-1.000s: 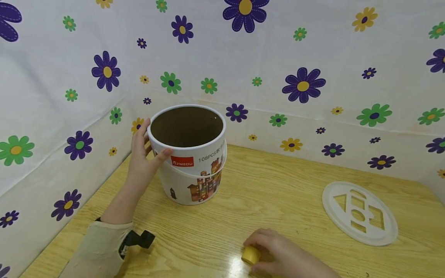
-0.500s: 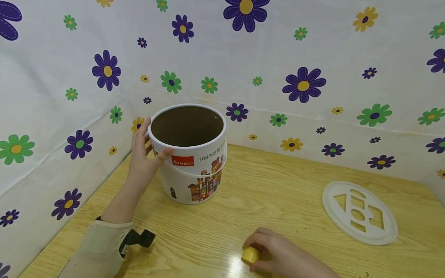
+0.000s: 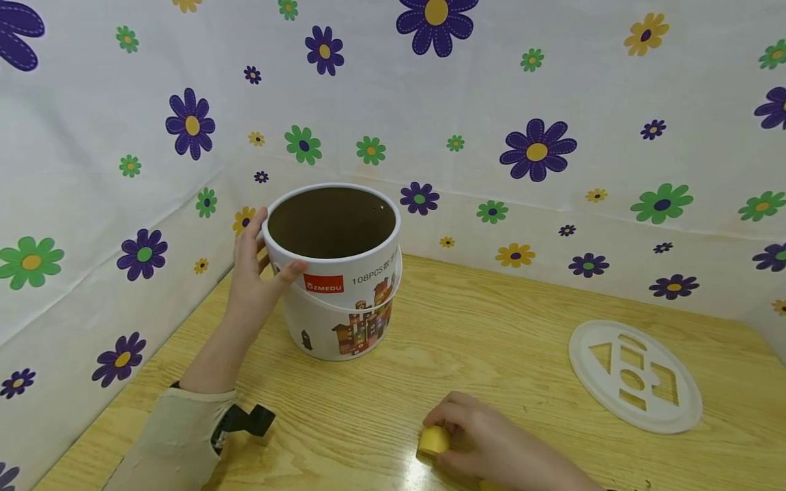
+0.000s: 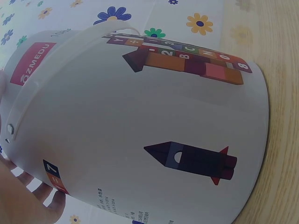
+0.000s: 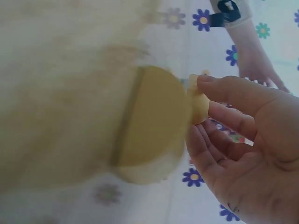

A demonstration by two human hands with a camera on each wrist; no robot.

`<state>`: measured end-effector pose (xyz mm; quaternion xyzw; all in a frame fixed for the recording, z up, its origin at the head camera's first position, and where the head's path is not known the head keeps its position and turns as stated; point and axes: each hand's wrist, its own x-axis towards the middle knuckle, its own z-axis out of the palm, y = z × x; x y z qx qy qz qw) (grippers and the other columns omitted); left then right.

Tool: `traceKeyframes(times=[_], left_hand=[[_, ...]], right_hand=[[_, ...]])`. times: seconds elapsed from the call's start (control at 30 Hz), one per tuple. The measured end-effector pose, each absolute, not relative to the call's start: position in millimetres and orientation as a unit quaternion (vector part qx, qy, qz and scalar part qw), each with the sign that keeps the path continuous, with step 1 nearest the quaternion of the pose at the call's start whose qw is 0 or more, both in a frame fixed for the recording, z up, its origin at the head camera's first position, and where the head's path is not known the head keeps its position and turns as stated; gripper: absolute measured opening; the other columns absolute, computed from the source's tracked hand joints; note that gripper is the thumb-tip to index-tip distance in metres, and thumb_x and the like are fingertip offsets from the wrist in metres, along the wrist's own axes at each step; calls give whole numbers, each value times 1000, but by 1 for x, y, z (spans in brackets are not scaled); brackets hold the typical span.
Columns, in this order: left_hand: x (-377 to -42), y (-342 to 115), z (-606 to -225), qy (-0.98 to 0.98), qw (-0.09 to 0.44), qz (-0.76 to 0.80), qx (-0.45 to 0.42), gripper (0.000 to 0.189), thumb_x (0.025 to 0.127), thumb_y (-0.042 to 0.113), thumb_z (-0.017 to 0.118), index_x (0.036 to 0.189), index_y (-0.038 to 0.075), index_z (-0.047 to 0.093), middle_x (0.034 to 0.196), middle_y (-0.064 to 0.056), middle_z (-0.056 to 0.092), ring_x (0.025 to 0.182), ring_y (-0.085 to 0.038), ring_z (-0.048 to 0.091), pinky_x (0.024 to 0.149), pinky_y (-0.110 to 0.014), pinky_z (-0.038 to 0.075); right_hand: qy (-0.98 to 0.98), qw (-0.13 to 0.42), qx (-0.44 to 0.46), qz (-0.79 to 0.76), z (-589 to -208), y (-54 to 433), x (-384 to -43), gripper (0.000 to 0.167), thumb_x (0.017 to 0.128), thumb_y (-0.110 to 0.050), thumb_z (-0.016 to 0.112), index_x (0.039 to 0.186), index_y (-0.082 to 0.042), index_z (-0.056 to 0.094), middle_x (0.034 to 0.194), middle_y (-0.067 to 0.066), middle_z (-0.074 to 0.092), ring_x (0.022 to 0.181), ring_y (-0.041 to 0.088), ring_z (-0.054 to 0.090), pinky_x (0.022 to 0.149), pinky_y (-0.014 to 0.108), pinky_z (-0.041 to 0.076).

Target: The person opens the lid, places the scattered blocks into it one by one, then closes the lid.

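Note:
A white toy-block bucket (image 3: 331, 307) stands upright, its top uncovered and its dark inside visible. My left hand (image 3: 252, 279) grips its left side near the rim, thumb across the front beside the red label. In the left wrist view the bucket wall (image 4: 117, 112) fills most of the picture, with fingers (image 4: 42, 196) along its side. Low at the front, my right hand (image 3: 485, 443) pinches a small yellow block (image 3: 433, 442) with a rounded side, close over the table. In the right wrist view, thumb and fingers hold that yellow block (image 5: 200, 105).
A second yellow block (image 5: 152, 121), half-round and blurred, lies close to the right wrist camera. On the right of the wooden table (image 3: 467, 327) rests a round white lid (image 3: 604, 392) with shaped cutouts. Flower-printed cloth (image 3: 467, 88) walls the back and left.
My right hand has shifted slightly left and away from the front edge, carrying the small yellow block. The left hand and the bucket hold their places.

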<state>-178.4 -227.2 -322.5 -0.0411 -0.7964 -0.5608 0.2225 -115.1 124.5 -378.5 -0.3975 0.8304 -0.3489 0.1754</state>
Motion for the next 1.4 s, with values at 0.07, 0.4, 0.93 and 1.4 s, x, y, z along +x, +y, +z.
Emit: traceKeyframes(times=[0.07,0.4,0.93,1.4], left_hand=[[-179,-227,-323,-797,224,-560,-43,85,86,40,68,152,35,15,153,4,17,139,-26,23,110,-50,27],[-178,-228,-324,-795,224,-562,-39,84,86,39,68,152,36,15,153,5,16,139,-26,22,110,-51,27],[-179,-228,-324,-795,226,-561,-45,84,86,39,68,152,35,15,153,4,16,139,-26,22,110,-51,27],[-180,-229,-326,-795,228,-559,-53,85,86,38,68,152,32,16,153,4,15,139,-26,22,110,-51,26]], right_hand=[[829,134,-422,-343,-374,123,-118,27,84,-13,74,109,-13,64,103,-8,56,87,3,54,74,22,52],[822,45,-447,-349,-344,108,-138,29,81,-3,74,108,-10,64,102,-5,59,87,7,56,77,25,53],[808,-123,-391,-423,-279,68,-181,32,84,-5,72,115,-6,63,107,2,61,95,15,57,87,31,51],[796,-180,-355,-456,-264,33,-214,30,86,-7,70,114,-2,61,109,6,59,98,16,57,88,24,50]])
